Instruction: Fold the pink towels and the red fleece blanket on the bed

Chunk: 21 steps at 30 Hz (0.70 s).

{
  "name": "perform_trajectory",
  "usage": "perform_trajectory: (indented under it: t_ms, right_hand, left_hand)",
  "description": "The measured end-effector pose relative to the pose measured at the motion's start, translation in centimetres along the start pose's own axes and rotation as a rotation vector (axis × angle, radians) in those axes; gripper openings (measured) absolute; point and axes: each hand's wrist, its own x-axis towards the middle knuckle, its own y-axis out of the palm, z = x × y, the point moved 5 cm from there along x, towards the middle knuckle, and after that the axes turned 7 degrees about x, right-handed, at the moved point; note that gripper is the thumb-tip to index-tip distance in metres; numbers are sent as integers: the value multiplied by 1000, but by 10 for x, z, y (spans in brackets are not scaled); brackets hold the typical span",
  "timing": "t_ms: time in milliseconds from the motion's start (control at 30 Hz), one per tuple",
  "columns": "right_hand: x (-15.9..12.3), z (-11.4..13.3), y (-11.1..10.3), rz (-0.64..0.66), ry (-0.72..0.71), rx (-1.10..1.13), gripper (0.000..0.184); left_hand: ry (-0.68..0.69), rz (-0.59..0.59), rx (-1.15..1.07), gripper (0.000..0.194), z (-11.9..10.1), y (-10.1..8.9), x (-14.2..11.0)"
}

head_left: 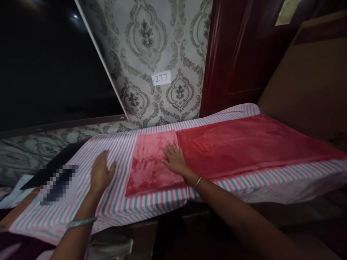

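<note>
A red plush cloth (230,144) lies spread long and flat over a striped pink, grey and white sheet (119,202). Its left end shows a lighter pink-red section (151,162), marked off by an edge that looks like a fold. My right hand (175,159) rests palm down by that edge, fingers spread on the lighter section; a thin bracelet circles the wrist. Left of the red cloth, my left hand (101,171) is over the striped sheet with thumb and fingers apart, holding nothing. Whether it touches the sheet I cannot tell. A pale bangle sits on the left forearm.
A large dark screen (54,65) stands behind on the left, against patterned wallpaper (162,43) with a paper label reading 277 (162,78). A dark red door (235,54) and a big brown board or box (311,83) are at the right. A black object (59,159) lies at the left end.
</note>
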Motion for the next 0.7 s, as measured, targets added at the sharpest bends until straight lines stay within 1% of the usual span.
perform_trajectory:
  t_ms: [67,167,233,267,333,400,467,533,700]
  right_hand:
    - [-2,2,-8,50,10,28,64]
    - [-15,7,-20,98,-18,64,67]
    - [-30,12,-25,102,-97,69,74]
    - [-38,13,-25,108,-140,65,77]
    - [-55,13,-21,127,-199,57,79]
    - [-69,9,-15,131,-219,55,76]
    - [-77,6,-11,107,-226,59,73]
    - [-79,4,-10,68,-231,59,72]
    - [-82,3,-16,30,-253,28,68]
  left_hand:
    - [122,25,-74,61,-42,13,13]
    - [291,121,-187,66,-112,36,38]
    - [321,198,-201,65,-151,48,53]
    - [314,238,-185,64,-167,54,58]
    - [276,321,-114,62,-191,63,63]
    - [238,355,-14,60,-205,70,61]
    - [224,331,65,60,-213,74,57]
    - [235,291,98,59,-215,77,53]
    - [263,270,100,61,-214,77,55]
